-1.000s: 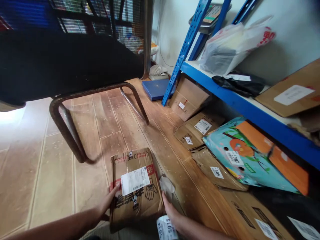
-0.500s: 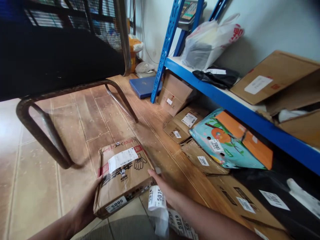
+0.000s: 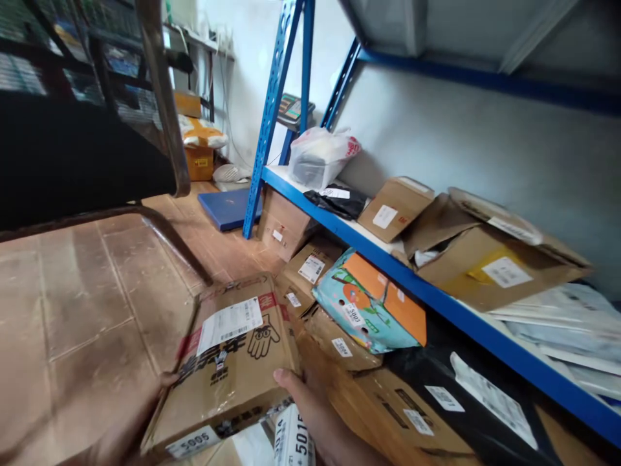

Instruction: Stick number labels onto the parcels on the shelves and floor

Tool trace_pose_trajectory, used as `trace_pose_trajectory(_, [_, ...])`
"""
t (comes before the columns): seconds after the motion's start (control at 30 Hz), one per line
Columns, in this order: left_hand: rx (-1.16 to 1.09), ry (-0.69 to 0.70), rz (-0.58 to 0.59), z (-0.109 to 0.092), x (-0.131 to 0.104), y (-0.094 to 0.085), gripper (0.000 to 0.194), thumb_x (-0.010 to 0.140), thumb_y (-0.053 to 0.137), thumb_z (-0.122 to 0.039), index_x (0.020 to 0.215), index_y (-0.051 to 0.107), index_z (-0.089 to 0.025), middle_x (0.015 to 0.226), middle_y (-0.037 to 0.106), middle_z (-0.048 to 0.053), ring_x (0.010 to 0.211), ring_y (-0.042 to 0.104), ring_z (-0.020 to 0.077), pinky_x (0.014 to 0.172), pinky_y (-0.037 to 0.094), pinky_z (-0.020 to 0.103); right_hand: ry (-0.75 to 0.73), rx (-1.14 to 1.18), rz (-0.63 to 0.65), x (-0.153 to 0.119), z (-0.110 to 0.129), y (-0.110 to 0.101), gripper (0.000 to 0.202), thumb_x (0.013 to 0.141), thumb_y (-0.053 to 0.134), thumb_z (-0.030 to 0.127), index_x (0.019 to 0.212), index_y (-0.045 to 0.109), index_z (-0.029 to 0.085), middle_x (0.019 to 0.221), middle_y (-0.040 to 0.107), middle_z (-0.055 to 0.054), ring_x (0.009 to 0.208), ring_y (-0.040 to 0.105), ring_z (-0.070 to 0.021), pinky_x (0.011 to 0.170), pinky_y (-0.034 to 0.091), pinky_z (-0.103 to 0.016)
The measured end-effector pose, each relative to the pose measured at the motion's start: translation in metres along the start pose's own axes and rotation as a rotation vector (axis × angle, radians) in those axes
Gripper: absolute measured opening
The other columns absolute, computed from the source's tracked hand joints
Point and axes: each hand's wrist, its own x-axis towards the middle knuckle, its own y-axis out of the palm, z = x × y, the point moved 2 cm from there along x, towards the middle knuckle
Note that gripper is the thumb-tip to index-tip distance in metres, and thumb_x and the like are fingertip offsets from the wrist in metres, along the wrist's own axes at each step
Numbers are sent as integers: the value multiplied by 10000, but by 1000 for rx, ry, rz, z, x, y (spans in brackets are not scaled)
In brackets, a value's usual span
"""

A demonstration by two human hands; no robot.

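Note:
A flat brown cardboard box (image 3: 252, 378) is held in front of me, tilted, with a white shipping label, a printed hand figure and a numbered sticker on its near side. My left hand (image 3: 140, 404) grips its left edge, thumb on top. On the right edge, my right hand (image 3: 308, 398) clasps the box, thumb over the upper face. A strip of numbered stickers (image 3: 294, 433) hangs beside the right hand; whether the fingers pinch it too is hidden. Nearest ahead on the floor lie a taped parcel (image 3: 315, 330) and a turquoise-and-orange box (image 3: 347, 291) marked 5003.
A blue-edged shelf (image 3: 456, 317) runs along the right, bearing a white plastic bag (image 3: 323, 152), cartons and an opened box (image 3: 485, 259). Below it are more parcels and a black package (image 3: 466, 388). At left stands a metal-framed chair (image 3: 169, 243); a blue flat box (image 3: 228, 208) lies beyond.
The view has swung right and up, bringing more of the shelf into sight. The cardboard box, still in both hands, now appears closer to the floor parcels.

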Motion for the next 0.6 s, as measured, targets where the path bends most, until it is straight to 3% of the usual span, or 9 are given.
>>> trace_pose_trajectory(0.13, [50, -28, 72, -41, 15, 115, 641, 773, 636, -516, 1290, 544, -148, 951, 756, 125, 816, 722, 327, 714, 612, 424, -205, -109, -232, 10, 40, -28, 451, 557, 748, 410, 915, 638, 158, 912, 751, -99, 870, 694, -289, 781, 548, -381])
trace_pose_trajectory(0.23, [104, 17, 175, -63, 51, 165, 522, 833, 585, -481, 1183, 599, -93, 911, 758, 141, 799, 725, 292, 743, 601, 391, -277, -234, -410, 21, 50, -41, 537, 529, 779, 452, 942, 603, 157, 950, 737, -134, 902, 679, -310, 822, 538, -408])
trace_pose_trajectory(0.3, [133, 63, 221, -70, 79, 179, 440, 844, 583, -441, 1100, 628, -85, 877, 761, 135, 769, 724, 271, 717, 598, 370, -283, -294, -501, 30, 51, -41, 591, 519, 794, 485, 958, 586, 149, 987, 722, -165, 932, 669, -323, 853, 528, -425])
trace_pose_trajectory(0.4, [168, 42, 270, -75, 105, 183, 349, 847, 579, -418, 966, 662, -101, 794, 760, 102, 680, 716, 243, 663, 590, 344, -263, -269, -536, 42, 46, -31, 644, 516, 809, 515, 990, 579, 144, 1033, 712, -183, 953, 670, -326, 855, 535, -423])
trace_pose_trajectory(0.6, [325, 50, 257, -104, 92, 183, 436, 906, 450, -442, 820, 683, -83, 709, 748, 77, 699, 714, 260, 680, 578, 373, -347, -172, -349, 51, 56, -3, 703, 550, 806, 539, 1078, 554, 148, 1138, 690, -161, 1053, 654, -292, 932, 524, -381])
